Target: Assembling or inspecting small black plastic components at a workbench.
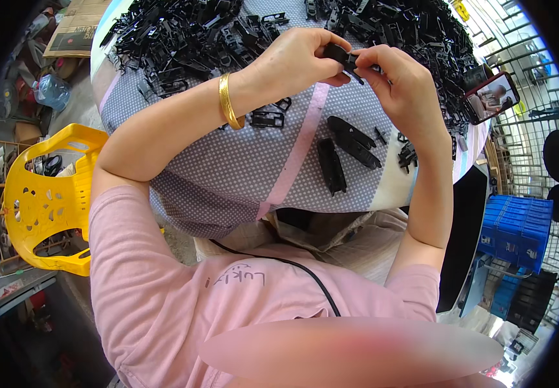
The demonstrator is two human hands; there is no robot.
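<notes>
Above the far part of the table, my left hand (292, 59) grips a small black plastic part (337, 54) between thumb and fingers. My right hand (403, 83) pinches the other end of it, or a second piece joined there; which of these I cannot tell. Below the hands, two long black plastic shells (354, 143) lie on a grey dotted tablecloth (227, 169) with a pink stripe. A thin black piece (380, 135) is beside them, and flat black frames (268, 119) lie under my left forearm. A gold bracelet (225, 100) is on my left wrist.
Heaps of black plastic parts (189, 48) cover the table's far side. A phone (491, 98) stands at the right edge. To the left is a yellow plastic chair (17, 200), with a clear bottle (53, 92) beyond. Blue crates (516, 231) are stacked at the right, near a wire grid.
</notes>
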